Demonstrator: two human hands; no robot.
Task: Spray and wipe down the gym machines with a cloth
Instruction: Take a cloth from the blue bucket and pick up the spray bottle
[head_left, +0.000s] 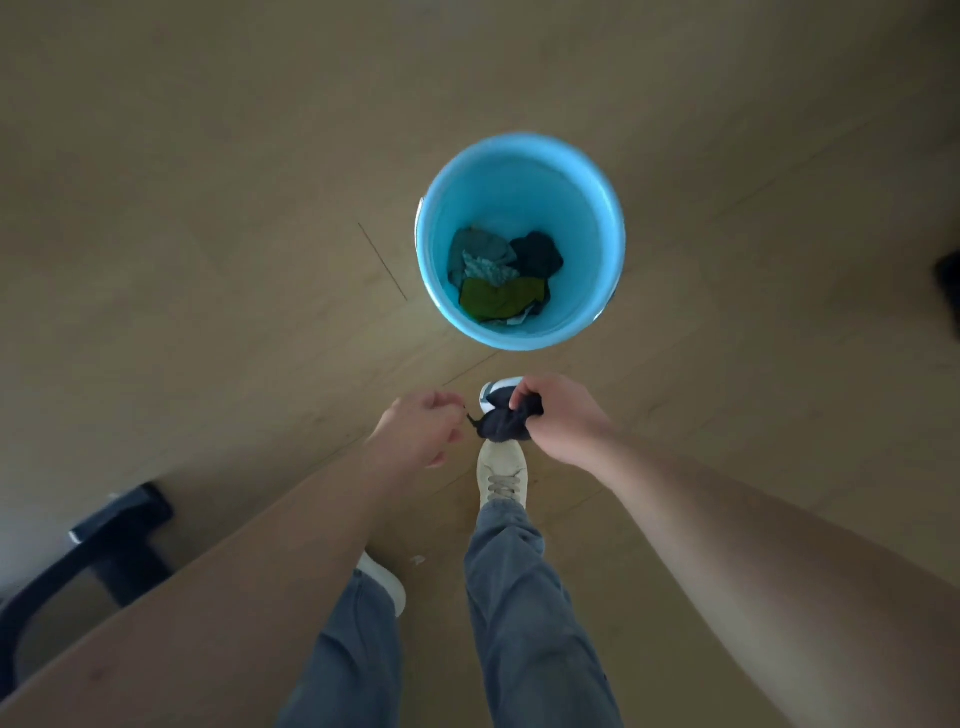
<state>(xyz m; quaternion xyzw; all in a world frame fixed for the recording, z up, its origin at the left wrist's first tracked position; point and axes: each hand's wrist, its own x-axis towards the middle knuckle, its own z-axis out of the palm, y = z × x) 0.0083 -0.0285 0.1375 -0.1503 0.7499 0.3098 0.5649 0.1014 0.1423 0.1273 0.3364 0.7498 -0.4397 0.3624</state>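
Item: cloth (506, 426), bunched in right hand (563, 421) grip; left hand (421, 428) apparently pinches its corner, likely unfolding.

We see two forearms, both uncovered right down to the wrist, ending in a bare left hand (421, 431) and a bare right hand (561, 421). We also make out loose trousers (524, 613) of faded blue-grey cloth, softly creased along the shins and gathered a little at the hems. The right shoe (502, 475) is a pale cream lace-up trainer with flat laces of the same tone; its toe looks white with a darker patch, though we cannot tell more. Of the left shoe (387, 579) we catch only a white, rounded part at the trouser hem.
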